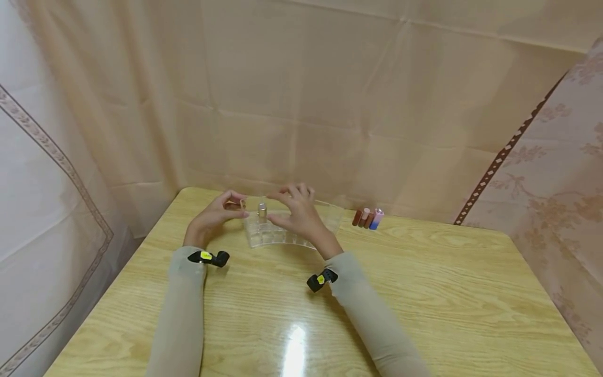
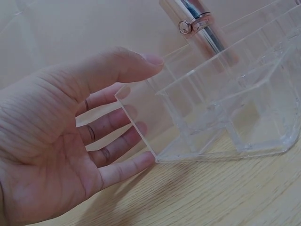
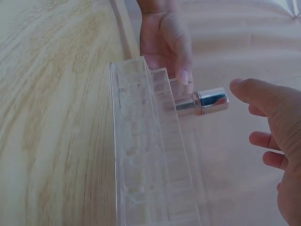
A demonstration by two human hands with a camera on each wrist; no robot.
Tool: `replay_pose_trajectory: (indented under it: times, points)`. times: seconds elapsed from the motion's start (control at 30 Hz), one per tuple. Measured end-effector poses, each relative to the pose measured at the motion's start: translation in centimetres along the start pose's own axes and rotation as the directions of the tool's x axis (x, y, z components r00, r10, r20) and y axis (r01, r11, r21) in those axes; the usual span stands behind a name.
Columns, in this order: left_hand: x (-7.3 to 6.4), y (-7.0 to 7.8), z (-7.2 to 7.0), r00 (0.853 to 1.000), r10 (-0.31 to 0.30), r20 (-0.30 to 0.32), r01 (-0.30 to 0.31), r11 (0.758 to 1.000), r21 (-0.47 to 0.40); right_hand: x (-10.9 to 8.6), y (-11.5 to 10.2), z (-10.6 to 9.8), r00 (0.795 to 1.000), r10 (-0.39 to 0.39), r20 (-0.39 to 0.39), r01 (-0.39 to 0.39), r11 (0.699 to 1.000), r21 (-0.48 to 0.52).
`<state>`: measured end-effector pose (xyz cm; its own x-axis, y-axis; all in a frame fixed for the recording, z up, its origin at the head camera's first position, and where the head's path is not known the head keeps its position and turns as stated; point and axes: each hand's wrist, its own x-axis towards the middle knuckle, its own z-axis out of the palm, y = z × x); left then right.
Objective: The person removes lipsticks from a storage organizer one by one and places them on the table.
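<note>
A clear acrylic lipstick organizer (image 1: 278, 236) with stepped compartments stands near the table's back edge. One shiny rose-gold and silver lipstick (image 3: 212, 101) stands upright in a rear compartment at its left end. My left hand (image 2: 70, 122) holds that end of the organizer, the thumb on one side and the fingers showing through the clear wall. Beside the top of the lipstick, my right hand (image 3: 277, 127) is spread, its thumb tip apart from the tube and nothing in its grasp. In the head view the right hand (image 1: 299, 213) hides part of the organizer.
To the right of the organizer lie several lipsticks (image 1: 363, 218) in reddish-brown tones, beside a pink and blue tube (image 1: 376, 219). A beige curtain (image 1: 301, 104) hangs right behind the wooden table (image 1: 424, 293).
</note>
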<state>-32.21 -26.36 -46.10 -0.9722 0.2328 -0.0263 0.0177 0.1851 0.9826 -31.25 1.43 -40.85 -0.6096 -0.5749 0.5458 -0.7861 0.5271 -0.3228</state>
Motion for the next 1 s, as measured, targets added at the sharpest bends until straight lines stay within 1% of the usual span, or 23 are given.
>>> replay_pose_trajectory:
  times: [0.1, 0.3, 0.43, 0.57, 0.73, 0.83, 1.0]
  points:
    - [0.0, 0.2, 0.0, 1.0, -0.011, -0.004, 0.011, 1.0, 0.001, 0.1, -0.1, 0.3, 1.0, 0.014, 0.003, -0.014, 1.0, 0.01]
    - [-0.2, 0.5, 0.2, 0.999, -0.031, -0.02, 0.031, 0.999, 0.005, 0.2, -0.1, 0.9, 0.999, 0.037, 0.02, -0.037, 0.999, -0.006]
    - [-0.3, 0.6, 0.2, 0.999, -0.029, -0.032, 0.029, 0.999, 0.012, 0.2, -0.1, 1.3, 0.999, 0.04, 0.031, -0.04, 0.999, -0.023]
    - [-0.3, 0.8, 0.2, 0.999, -0.027, -0.042, 0.028, 0.999, 0.032, 0.1, -0.2, 1.6, 0.999, 0.039, 0.032, -0.038, 0.999, -0.017]
    - [-0.3, 1.0, 0.2, 0.999, -0.002, -0.042, 0.004, 0.998, 0.065, 0.2, -0.3, 1.8, 0.998, 0.049, 0.024, -0.049, 0.999, -0.012]
    - [-0.3, 1.0, 0.2, 0.999, 0.007, -0.047, -0.004, 0.998, 0.063, 0.3, -0.4, 1.8, 0.998, 0.055, 0.023, -0.054, 0.998, -0.016]
    - [-0.2, 0.8, 0.2, 0.999, -0.005, -0.052, 0.008, 0.999, 0.051, 0.3, -0.5, 1.9, 0.996, 0.074, 0.039, -0.074, 0.997, -0.016]
